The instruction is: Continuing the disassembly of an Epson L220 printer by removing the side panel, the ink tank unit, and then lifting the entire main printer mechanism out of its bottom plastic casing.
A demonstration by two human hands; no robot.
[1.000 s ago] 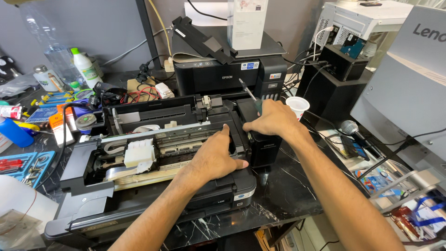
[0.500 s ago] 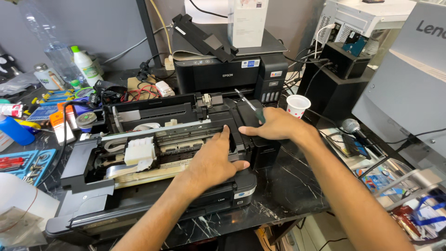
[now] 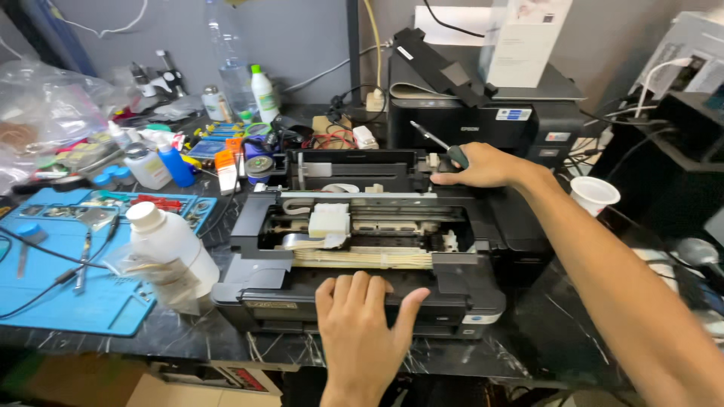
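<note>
1. Opened printer (image 3: 362,249): a black inkjet unit with its cover off, standing on the dark marbled bench (image 3: 188,343) at the centre of the view. Its long axis runs left to right across the frame; its front edge faces the person.
2. White cartridge carriage (image 3: 329,220): sits left of centre inside the printer, above a band of pale ribbon tubing (image 3: 362,258) that lies parallel to the printer's long axis.
3. Left hand (image 3: 362,320): laid palm down on the printer's front edge, fingers spread fairly wide and pointing away from the person, thumb angled out to the right. It holds nothing.
4. Right hand (image 3: 483,166): rests at the printer's rear right corner, closed around the dark green handle of a screwdriver (image 3: 437,145).
5. Screwdriver: its shaft slants up and to the left from the fist, tip free in the air in front of the second printer (image 3: 520,120).
6. Second printer: a closed black unit standing just behind the opened one, its paper support raised.
7. White bottle (image 3: 173,245): lies tilted just left of the opened printer, partly wrapped in clear plastic.
8. Blue work mat (image 3: 98,294): covers the bench's left side and carries small tools.
9. White cup (image 3: 594,194): stands upright to the right, beyond the right forearm.
</note>
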